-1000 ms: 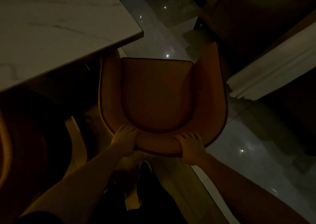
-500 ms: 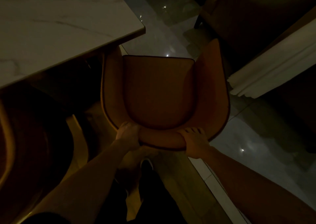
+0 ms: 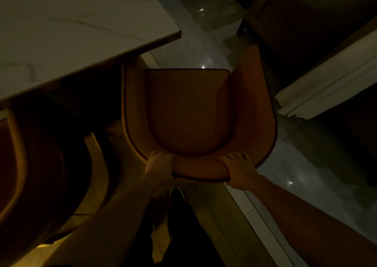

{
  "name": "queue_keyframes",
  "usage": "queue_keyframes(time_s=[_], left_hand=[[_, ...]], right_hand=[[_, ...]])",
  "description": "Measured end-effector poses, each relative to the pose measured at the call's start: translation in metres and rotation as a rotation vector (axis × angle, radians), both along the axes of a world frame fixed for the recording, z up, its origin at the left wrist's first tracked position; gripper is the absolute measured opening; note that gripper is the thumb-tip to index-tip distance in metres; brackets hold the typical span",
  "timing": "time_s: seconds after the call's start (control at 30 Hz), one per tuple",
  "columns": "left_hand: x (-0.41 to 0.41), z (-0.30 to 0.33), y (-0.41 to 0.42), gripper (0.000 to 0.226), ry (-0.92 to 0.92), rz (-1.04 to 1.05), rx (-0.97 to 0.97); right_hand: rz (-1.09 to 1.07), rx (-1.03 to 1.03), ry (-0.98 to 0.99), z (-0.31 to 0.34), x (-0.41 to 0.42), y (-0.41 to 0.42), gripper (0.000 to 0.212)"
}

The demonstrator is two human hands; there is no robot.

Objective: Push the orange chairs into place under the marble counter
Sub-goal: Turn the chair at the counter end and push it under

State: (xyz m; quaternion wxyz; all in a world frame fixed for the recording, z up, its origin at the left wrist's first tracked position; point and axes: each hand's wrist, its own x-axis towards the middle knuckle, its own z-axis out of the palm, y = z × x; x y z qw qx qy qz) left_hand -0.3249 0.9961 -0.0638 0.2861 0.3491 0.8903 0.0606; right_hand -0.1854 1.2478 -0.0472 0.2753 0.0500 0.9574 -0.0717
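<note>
Beside the marble counter [image 3: 77, 28], both hands grip the orange chair [image 3: 189, 111]

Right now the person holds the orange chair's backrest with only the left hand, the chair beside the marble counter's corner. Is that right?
Not quite. The head view shows both hands on the backrest of the orange chair: the left hand and the right hand each have a grip on its curved top edge. The rest holds: the chair stands beside the corner of the marble counter.
</note>
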Motion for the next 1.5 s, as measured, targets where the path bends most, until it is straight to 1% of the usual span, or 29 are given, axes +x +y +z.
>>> queue_keyframes(time_s=[0.1,0.23,0.33,0.43,0.6,0.67,0.8,0.9,0.93,1.07,1.17,1.27,1.33,1.4,1.43,1.5], left_hand=[[0.011,-0.003,-0.003,0.058,0.028,-0.001,-0.036],[0.027,-0.01,-0.007,0.044,0.078,0.0,-0.08],[0.038,-0.008,-0.011,0.037,0.079,0.011,-0.097],[0.05,-0.002,-0.015,0.029,0.076,-0.03,-0.141],[0.056,0.005,-0.017,0.029,0.058,-0.007,-0.169],[0.056,0.006,-0.017,0.029,0.048,-0.006,-0.176],[0.056,0.008,-0.015,0.031,0.054,-0.022,-0.206],[0.054,0.009,-0.014,0.03,0.054,-0.041,-0.204],[0.054,0.01,-0.014,0.029,0.05,-0.047,-0.206],[0.05,0.011,-0.011,0.031,0.024,-0.086,-0.223],[0.048,0.012,-0.007,0.032,0.016,-0.109,-0.235],[0.047,0.013,-0.006,0.03,0.007,-0.115,-0.232],[0.047,0.014,-0.006,0.029,0.002,-0.118,-0.237],[0.047,0.016,-0.006,0.029,-0.003,-0.115,-0.247],[0.047,0.017,-0.005,0.03,-0.007,-0.108,-0.254],[0.047,0.018,-0.004,0.031,-0.001,-0.098,-0.255]], right_hand=[[0.02,-0.035,0.036,-0.003,0.007,0.001,0.087],[0.074,-0.045,0.075,-0.011,0.018,0.004,0.096],[0.069,-0.073,0.029,-0.01,0.023,0.004,0.102],[0.102,-0.087,0.039,-0.009,0.03,0.004,0.094],[0.125,-0.061,-0.003,-0.007,0.029,0.005,0.096],[0.135,-0.057,-0.006,-0.005,0.027,0.006,0.094],[0.224,0.0,-0.008,-0.008,0.026,0.007,0.091],[0.242,0.009,-0.063,-0.01,0.025,0.011,0.093],[0.256,-0.002,-0.08,-0.011,0.024,0.013,0.091],[0.274,-0.104,-0.091,-0.008,0.015,0.023,0.074],[0.292,-0.138,-0.107,-0.008,0.013,0.027,0.072],[0.318,-0.18,-0.063,-0.014,0.014,0.031,0.076],[0.332,-0.199,-0.021,-0.017,0.016,0.033,0.086],[0.321,-0.205,-0.038,-0.017,0.017,0.031,0.097],[0.316,-0.196,-0.036,-0.015,0.018,0.028,0.099],[0.282,-0.154,-0.031,-0.01,0.015,0.023,0.091]])
